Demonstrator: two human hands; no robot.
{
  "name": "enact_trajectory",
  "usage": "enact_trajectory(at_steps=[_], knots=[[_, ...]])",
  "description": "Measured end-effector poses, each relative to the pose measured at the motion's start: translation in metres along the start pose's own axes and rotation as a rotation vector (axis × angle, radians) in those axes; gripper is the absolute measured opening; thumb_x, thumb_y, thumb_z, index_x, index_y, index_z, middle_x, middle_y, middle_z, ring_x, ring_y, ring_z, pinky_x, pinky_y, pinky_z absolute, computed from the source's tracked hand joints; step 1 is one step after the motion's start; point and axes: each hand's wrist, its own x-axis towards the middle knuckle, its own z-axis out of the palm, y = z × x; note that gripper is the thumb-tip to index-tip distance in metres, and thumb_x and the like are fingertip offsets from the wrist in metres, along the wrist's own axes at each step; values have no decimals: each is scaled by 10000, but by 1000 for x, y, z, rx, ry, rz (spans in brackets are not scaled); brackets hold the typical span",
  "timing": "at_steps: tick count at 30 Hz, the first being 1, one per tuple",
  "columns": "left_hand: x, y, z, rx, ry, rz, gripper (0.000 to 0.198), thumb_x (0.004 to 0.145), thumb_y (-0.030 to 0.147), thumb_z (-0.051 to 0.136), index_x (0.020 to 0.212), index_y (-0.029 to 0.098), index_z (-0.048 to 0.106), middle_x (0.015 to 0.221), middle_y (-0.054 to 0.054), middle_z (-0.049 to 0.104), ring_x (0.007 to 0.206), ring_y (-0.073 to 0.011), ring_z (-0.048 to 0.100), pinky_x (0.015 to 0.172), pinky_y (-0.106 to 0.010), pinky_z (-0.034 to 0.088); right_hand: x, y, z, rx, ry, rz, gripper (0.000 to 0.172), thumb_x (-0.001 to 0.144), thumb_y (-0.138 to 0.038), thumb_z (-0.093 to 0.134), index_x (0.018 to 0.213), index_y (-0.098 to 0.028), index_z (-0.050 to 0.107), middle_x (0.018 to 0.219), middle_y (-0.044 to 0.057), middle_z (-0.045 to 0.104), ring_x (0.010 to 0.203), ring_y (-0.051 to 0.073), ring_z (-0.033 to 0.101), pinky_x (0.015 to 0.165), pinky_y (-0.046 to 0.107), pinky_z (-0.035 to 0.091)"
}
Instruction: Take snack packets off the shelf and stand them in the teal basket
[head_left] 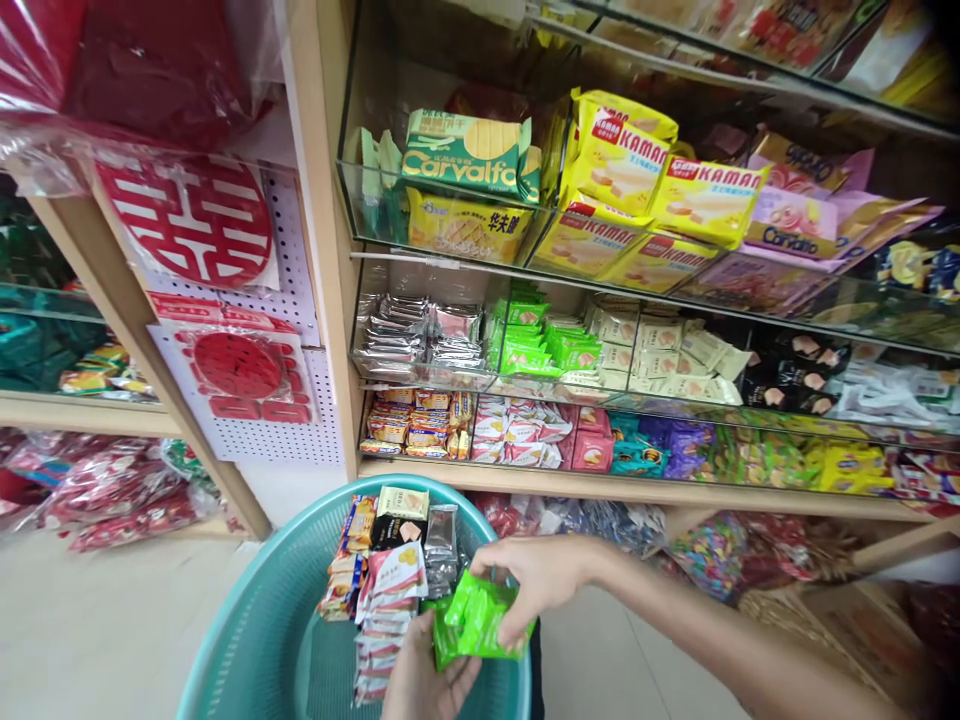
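Several bright green snack packets [480,618] are gripped between both hands over the right side of a teal plastic basket [255,610]. My right hand [536,585] closes on them from the right, thumb in front. From below left, my left hand [435,670] holds their lower left edge. Inside the basket lies a row of white-and-pink packets [386,630]. Behind it are orange packets [349,555], a black packet [397,532], a cream packet [403,502] and silver packets [442,535].
A glass-fronted shelf [465,375] ahead holds sorted snacks, including matching green packets [536,335]. Yellow wafer bags [622,150] fill the tier above. A wooden post [322,200] and a pegboard [289,400] with red decorations stand left. Bagged goods [720,550] lie beneath the shelf.
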Motion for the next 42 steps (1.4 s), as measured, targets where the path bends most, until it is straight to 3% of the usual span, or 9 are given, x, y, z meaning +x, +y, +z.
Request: enact_trajectory(at_steps=[3, 8, 12, 16, 22, 29, 35, 39, 42], knots=[[-1, 0, -4, -4, -55, -63, 420, 900, 453, 406, 1211, 173, 448, 1050, -86, 645, 790, -222, 684, 728, -331, 530, 15, -3, 3, -23, -129, 40, 763, 552, -523, 772, 1202, -185, 556, 1012, 38, 612, 856, 200, 568, 694, 266, 434], [3, -2, -9, 37, -111, -72, 497, 880, 514, 417, 1192, 129, 456, 866, -65, 667, 699, -206, 668, 650, -301, 504, 31, -11, 2, -105, -322, 89, 759, 548, -530, 777, 1192, -187, 569, 917, 4, 620, 765, 171, 582, 668, 254, 431], [1, -2, -8, 21, -165, -88, 593, 854, 584, 412, 1233, 129, 427, 832, -64, 683, 716, -217, 671, 662, -309, 503, 44, -4, 6, -87, -336, 92, 812, 489, -543, 798, 1181, -188, 563, 1003, 14, 614, 854, 189, 586, 693, 252, 439], [-2, -3, -9, -1, -145, -78, 600, 849, 586, 435, 1259, 147, 431, 887, -71, 705, 792, -223, 688, 735, -316, 509, 51, 2, 10, 10, -316, 89, 871, 460, -523, 817, 1209, -187, 524, 1067, 22, 596, 890, 181, 577, 719, 246, 442], [6, -15, -18, -8, -119, 19, 485, 789, 328, 659, 1208, 192, 457, 878, -62, 744, 824, -209, 703, 789, -305, 508, 51, 5, 19, 80, -167, 13, 703, 510, -506, 804, 1110, -204, 597, 989, 1, 598, 829, 158, 566, 695, 240, 438], [4, -19, -12, 12, -68, 114, 315, 705, 222, 751, 937, 212, 538, 791, -31, 740, 763, -194, 710, 713, -276, 527, 52, 27, 46, 251, 55, -73, 590, 530, -449, 817, 1042, -215, 643, 876, -17, 611, 803, 148, 563, 696, 239, 446], [8, -15, -14, -28, 40, 32, 284, 751, 197, 701, 992, 210, 552, 806, -10, 712, 713, -177, 692, 697, -292, 547, 25, 22, 72, 342, 392, -110, 541, 689, -430, 713, 1155, -192, 576, 1101, 60, 615, 1019, 204, 568, 896, 315, 443], [13, -11, -15, -14, 63, 27, 386, 731, 274, 726, 1061, 181, 549, 997, -84, 696, 830, -209, 683, 733, -305, 556, 9, 20, 91, 339, 534, -31, 791, 637, -426, 753, 1332, -245, 421, 1379, 80, 439, 1264, 249, 413, 1059, 364, 332], [15, -10, -12, 12, 57, 57, 437, 720, 299, 728, 1095, 171, 545, 1136, -123, 655, 986, -259, 649, 803, -333, 542, 11, 22, 104, 227, 564, 26, 936, 569, -331, 793, 1389, -284, 345, 1442, 63, 369, 1328, 270, 325, 1104, 376, 270]])
